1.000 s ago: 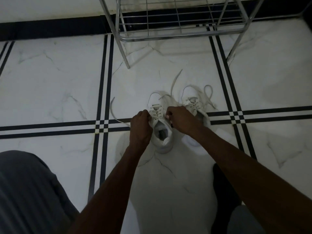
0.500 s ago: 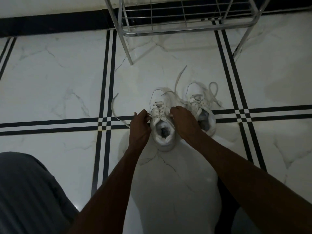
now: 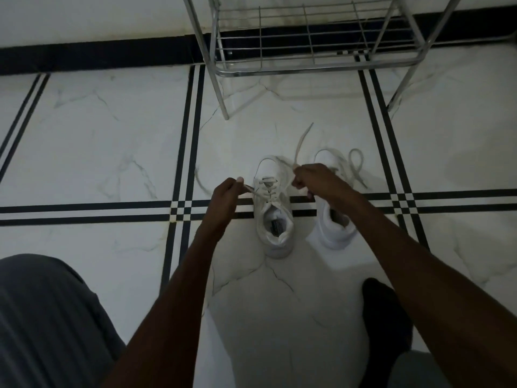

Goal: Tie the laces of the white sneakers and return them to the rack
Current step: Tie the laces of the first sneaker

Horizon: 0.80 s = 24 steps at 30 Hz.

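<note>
Two white sneakers stand side by side on the tiled floor, toes pointing away from me. The left sneaker [image 3: 272,219] lies between my hands. My left hand [image 3: 223,196] pinches one lace end to the shoe's left, drawn taut. My right hand [image 3: 313,180] grips the other lace end [image 3: 300,144] to the shoe's right, its free tail trailing away from me. The right sneaker [image 3: 335,222] is partly covered by my right forearm, and its loose lace [image 3: 356,166] loops on the floor beside it. The metal shoe rack [image 3: 307,65] stands beyond the shoes.
The floor is white marble tile [image 3: 98,135] with black double stripes. A black skirting runs along the wall behind the rack. My grey-clad knee [image 3: 42,317] fills the bottom left and a dark foot [image 3: 386,317] rests at the bottom right.
Both hands have moved apart from the left sneaker's tongue, pulling its lace ends outward to either side. The view has tilted so the rack shows more.
</note>
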Motion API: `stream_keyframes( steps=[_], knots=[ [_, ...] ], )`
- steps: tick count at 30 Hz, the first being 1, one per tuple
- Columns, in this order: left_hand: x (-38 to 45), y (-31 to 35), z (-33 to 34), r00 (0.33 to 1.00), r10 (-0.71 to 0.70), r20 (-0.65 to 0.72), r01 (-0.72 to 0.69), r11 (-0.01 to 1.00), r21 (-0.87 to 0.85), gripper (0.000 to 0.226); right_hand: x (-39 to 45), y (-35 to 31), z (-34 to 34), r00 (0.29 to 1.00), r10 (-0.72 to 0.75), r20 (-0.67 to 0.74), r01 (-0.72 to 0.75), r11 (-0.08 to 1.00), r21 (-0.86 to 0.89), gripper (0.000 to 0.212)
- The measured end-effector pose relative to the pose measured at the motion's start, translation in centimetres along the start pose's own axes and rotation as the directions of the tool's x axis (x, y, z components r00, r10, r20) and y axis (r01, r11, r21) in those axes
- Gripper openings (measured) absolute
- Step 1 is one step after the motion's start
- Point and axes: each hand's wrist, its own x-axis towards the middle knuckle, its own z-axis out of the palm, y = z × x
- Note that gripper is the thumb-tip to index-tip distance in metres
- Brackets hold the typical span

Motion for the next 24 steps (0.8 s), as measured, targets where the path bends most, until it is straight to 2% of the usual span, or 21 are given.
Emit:
stream_keyframes(
  steps=[2, 3, 5, 7, 9, 12, 17, 21, 24],
  knots=[
    [0.2, 1.0, 0.2, 1.0, -0.012, 0.026, 0.016, 0.987, -0.161, 0.045, 0.2, -0.8, -0.1, 1.0, -0.014, 0.019, 0.006, 0.929, 0.37, 0.033],
    [0.3, 1.5, 0.4, 0.999, -0.01, 0.039, 0.017, 0.981, -0.193, 0.045, 0.1, -1.1, -0.1, 0.998, -0.046, 0.039, 0.022, 0.878, 0.478, 0.032],
    [0.6, 2.4, 0.9, 0.998, -0.006, 0.057, 0.021, 0.962, -0.27, 0.042, 0.1, -1.0, 0.4, 0.992, -0.104, 0.072, 0.046, 0.823, 0.566, 0.027],
    [0.9, 3.0, 1.4, 0.999, 0.0, 0.044, 0.014, 0.95, -0.311, 0.033, 0.2, -0.5, 1.2, 0.99, -0.132, 0.056, 0.075, 0.81, 0.581, 0.02],
    [1.0, 3.3, 2.0, 0.999, 0.021, 0.03, -0.012, 0.964, -0.267, 0.029, 0.5, 0.1, 1.9, 0.988, -0.157, -0.003, 0.135, 0.842, 0.523, 0.015],
    [1.0, 2.8, 2.4, 0.993, 0.113, 0.029, -0.107, 0.982, -0.154, 0.03, 0.6, 0.5, 2.6, 0.983, -0.182, -0.018, 0.175, 0.903, 0.393, 0.024],
    [0.8, 2.5, 2.4, 0.977, 0.204, 0.067, -0.207, 0.978, 0.035, 0.028, 0.6, 0.4, 2.7, 0.988, -0.155, 0.017, 0.136, 0.91, 0.39, 0.036],
    [1.0, 2.3, 2.2, 0.962, 0.248, 0.113, -0.263, 0.954, 0.145, 0.03, 0.9, 0.4, 3.0, 0.997, -0.057, -0.043, 0.07, 0.897, 0.436, 0.026],
    [1.3, 2.1, 2.2, 0.946, 0.288, 0.146, -0.315, 0.923, 0.222, 0.033, 1.1, 0.3, 3.1, 0.996, 0.006, -0.088, 0.033, 0.899, 0.436, 0.029]
  ],
)
